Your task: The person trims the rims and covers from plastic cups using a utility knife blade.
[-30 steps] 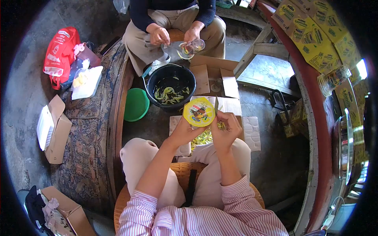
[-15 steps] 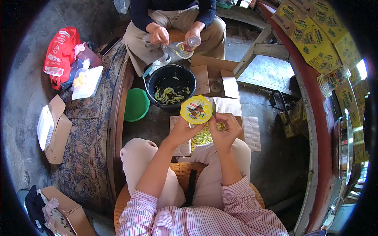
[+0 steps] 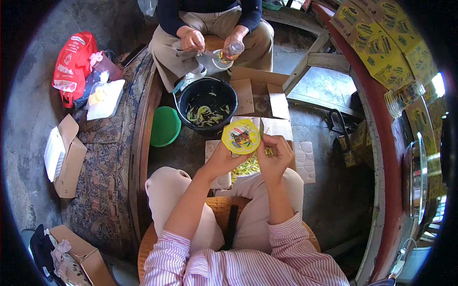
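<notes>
My left hand [image 3: 220,161] clamps the yellow cup [image 3: 242,137]; my right hand [image 3: 275,155] pinches what looks like a blade [image 3: 261,127] at its rim. I'd brace the cup, make short, light strokes, fingertips clear, above the yellow trimmings [image 3: 245,168] on cardboard [image 3: 305,163]

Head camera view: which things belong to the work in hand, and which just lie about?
In use, it seems:
yellow printed disc in left hand
dark blade in right hand
yellow-green strips
black bucket

Lying about:
red bag
white box
brown carton
</notes>
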Demonstrator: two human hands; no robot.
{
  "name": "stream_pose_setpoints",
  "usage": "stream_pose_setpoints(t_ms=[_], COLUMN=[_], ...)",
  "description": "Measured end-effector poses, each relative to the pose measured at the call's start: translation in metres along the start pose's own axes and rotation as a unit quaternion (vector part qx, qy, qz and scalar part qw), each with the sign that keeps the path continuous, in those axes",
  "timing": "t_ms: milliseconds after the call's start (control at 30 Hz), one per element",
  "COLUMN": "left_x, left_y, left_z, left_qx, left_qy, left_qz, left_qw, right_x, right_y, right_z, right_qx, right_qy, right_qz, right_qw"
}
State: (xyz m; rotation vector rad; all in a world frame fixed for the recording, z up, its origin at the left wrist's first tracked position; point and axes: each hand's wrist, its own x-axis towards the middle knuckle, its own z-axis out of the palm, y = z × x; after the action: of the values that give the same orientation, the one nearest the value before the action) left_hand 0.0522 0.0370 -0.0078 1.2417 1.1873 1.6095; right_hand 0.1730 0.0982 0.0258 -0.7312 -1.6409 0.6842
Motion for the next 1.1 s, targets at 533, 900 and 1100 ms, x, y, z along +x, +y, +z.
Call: stream_pose_setpoints(t_ms=[533,900,1100], left_x=[0.002,-0.001,0.003], left_y=[-0.002,0.002,0.01], left_z=[-0.007,-0.007,-0.008], left_qx=[0.046,0.015,0.042], left_qy=[-0.012,-0.018,-0.004], left_qz=[0.003,-0.017,-0.019], left_qw=[0.999,1.0,0.999], right_x=[-0.002,0.003,0.002], right_y=[-0.001,0.003,0.001], right_z=[0.001,-0.004,-0.007], right_qx=[-0.006,-0.002,-0.005], right_qy=[0.006,-0.023,-0.028], right_qz=[0.011,0.009,0.006], right_qw=[1.0,1.0,1.0])
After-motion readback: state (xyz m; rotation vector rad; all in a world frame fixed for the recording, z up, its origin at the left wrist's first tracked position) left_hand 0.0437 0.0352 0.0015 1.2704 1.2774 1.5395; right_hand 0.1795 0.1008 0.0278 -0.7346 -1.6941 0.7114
